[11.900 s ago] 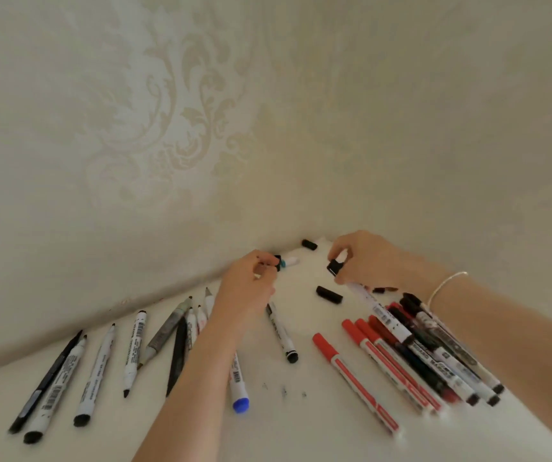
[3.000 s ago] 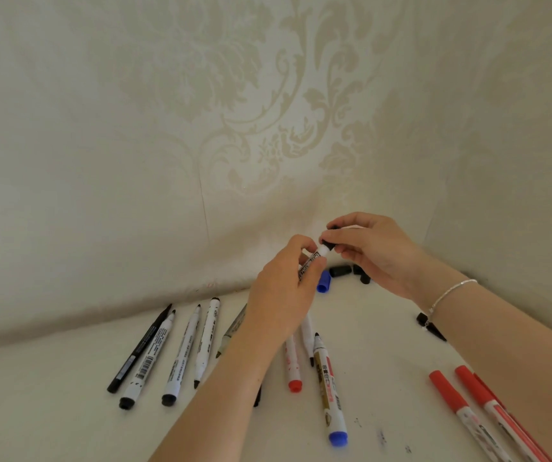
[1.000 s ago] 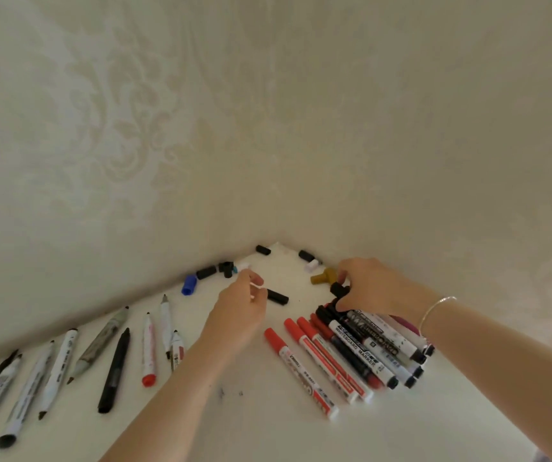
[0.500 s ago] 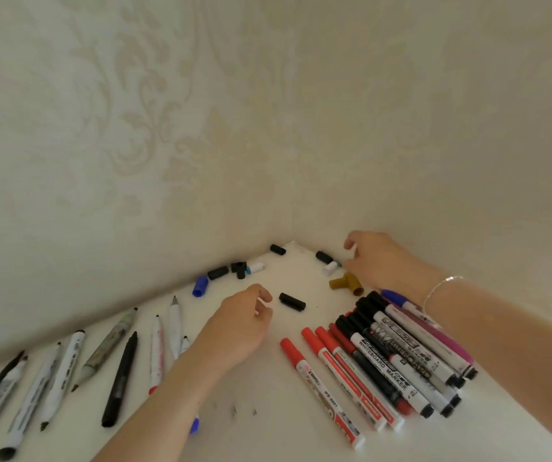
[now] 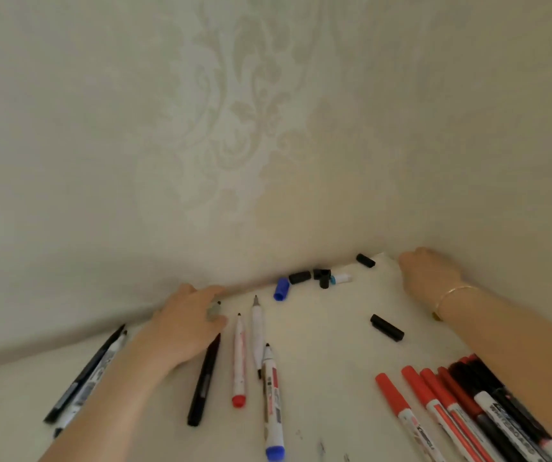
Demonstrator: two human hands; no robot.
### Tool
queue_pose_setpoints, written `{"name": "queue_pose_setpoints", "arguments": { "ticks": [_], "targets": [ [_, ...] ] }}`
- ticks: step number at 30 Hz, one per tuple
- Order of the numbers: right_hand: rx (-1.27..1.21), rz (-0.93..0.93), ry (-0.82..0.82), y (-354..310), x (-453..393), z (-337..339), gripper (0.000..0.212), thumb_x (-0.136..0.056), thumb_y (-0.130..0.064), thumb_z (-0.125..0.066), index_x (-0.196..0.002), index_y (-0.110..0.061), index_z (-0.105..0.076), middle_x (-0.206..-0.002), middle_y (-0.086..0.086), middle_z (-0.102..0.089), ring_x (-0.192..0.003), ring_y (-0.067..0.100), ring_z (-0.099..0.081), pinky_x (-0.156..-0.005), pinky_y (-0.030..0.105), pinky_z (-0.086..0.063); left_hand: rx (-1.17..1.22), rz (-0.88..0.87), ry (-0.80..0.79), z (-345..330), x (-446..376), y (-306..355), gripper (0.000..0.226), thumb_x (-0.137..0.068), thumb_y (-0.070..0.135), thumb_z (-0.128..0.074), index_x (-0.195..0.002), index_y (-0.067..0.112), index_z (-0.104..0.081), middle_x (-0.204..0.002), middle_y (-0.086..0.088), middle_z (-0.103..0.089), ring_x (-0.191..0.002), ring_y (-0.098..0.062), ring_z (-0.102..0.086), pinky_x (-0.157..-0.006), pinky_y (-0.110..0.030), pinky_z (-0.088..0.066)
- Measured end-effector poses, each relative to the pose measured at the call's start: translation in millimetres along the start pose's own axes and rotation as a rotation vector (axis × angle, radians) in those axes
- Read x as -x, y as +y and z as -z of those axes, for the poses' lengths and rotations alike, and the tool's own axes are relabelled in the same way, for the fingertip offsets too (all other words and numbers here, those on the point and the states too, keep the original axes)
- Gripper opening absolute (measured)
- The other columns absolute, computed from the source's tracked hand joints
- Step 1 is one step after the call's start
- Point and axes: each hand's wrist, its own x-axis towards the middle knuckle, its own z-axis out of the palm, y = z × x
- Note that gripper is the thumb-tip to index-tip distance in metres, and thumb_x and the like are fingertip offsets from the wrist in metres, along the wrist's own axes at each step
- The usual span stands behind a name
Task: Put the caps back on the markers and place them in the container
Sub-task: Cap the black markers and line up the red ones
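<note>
**Marker and Cap Handling: Grip Points and Materials**

While the left hand (image 5: 181, 331) hovers over the uncapped markers (image 5: 257, 331), its fingers curl loosely around a grey pen (image 5: 215, 309) whose tip shows just past the fingertips; motion blur prevents confirming a firm grip. Beside the thumb lie a black pen (image 5: 203, 381), a red-ended marker (image 5: 239, 361) and a blue-ended marker (image 5: 273, 405), all with bare nibs pointing away from the person.

The right hand (image 5: 429, 273) reaches into the far corner; whether its fingers are apart or clamped on anything cannot be determined. Loose caps (image 5: 321, 277) sit between the two hands along the wall: black ones, a blue cap (image 5: 281, 289) and a white one. One black cap (image 5: 386, 327) lies apart, nearer the right wrist. Capped markers (image 5: 461, 408) lie bundled under the right forearm. No container is visible.

Markers appear light, rigid, smooth plastic cylinders; expect rolling on the table (image 5: 327, 361). Grip mid-barrel, clear of the nib. Caps are small, hollow and slippery; pinch them at the closed end.
</note>
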Motion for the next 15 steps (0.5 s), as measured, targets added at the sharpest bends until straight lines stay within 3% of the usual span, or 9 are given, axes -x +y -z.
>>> {"name": "queue_pose_setpoints", "arguments": {
  "ticks": [5,7,9,11,15],
  "targets": [
    [-0.108,-0.059,0.018,-11,-5,8,0.027,-0.094,-0.010,-0.042,-0.118,-0.009,-0.054,-0.120,0.012,-0.055,-0.107,0.028,-0.058,-0.085,0.032,-0.047,0.070,-0.014,-0.037,0,4,-13,0.054,-0.094,0.038,-0.055,-0.144,0.037,-0.034,-0.129,0.000,-0.042,-0.120,-0.017,-0.046,-0.096,-0.025,-0.038],
    [-0.233,-0.058,0.066,-21,-6,17,0.024,-0.092,-0.010,-0.047,-0.113,-0.004,-0.055,-0.116,0.017,-0.051,-0.100,0.033,-0.058,-0.082,0.035,-0.048,0.103,-0.012,-0.055,0,6,-18,0.057,-0.091,0.037,-0.060,-0.143,0.035,-0.037,-0.135,0.000,-0.044,-0.119,-0.015,-0.047,-0.092,-0.023,-0.038],
    [-0.427,-0.026,0.149,-39,-7,32,0.022,-0.088,-0.010,-0.055,-0.108,0.001,-0.058,-0.112,0.019,-0.046,-0.091,0.035,-0.055,-0.076,0.035,-0.046,0.146,-0.004,-0.055,0,8,-23,0.057,-0.089,0.034,-0.063,-0.141,0.033,-0.041,-0.124,0.007,-0.049,-0.111,-0.011,-0.050,-0.091,-0.023,-0.041],
    [-0.642,0.041,0.195,-65,-2,51,0.022,-0.085,-0.007,-0.060,-0.106,-0.002,-0.063,-0.112,0.017,-0.048,-0.085,0.028,-0.051,-0.072,0.030,-0.042,0.181,0.012,-0.059,0,9,-26,0.054,-0.089,0.033,-0.064,-0.139,0.031,-0.044,-0.106,0.013,-0.050,-0.101,-0.010,-0.053,-0.087,-0.024,-0.044],
    [-1.010,0.175,0.115,-116,24,86,0.023,-0.083,-0.008,-0.063,-0.104,-0.010,-0.069,-0.096,0.003,-0.062,-0.084,0.015,-0.054,-0.069,0.022,-0.040,0.199,0.044,-0.065,0,10,-31,0.053,-0.089,0.036,-0.063,-0.138,0.029,-0.044,-0.110,0.004,-0.059,-0.097,-0.016,-0.062,-0.093,-0.033,-0.049]
  ]
}}
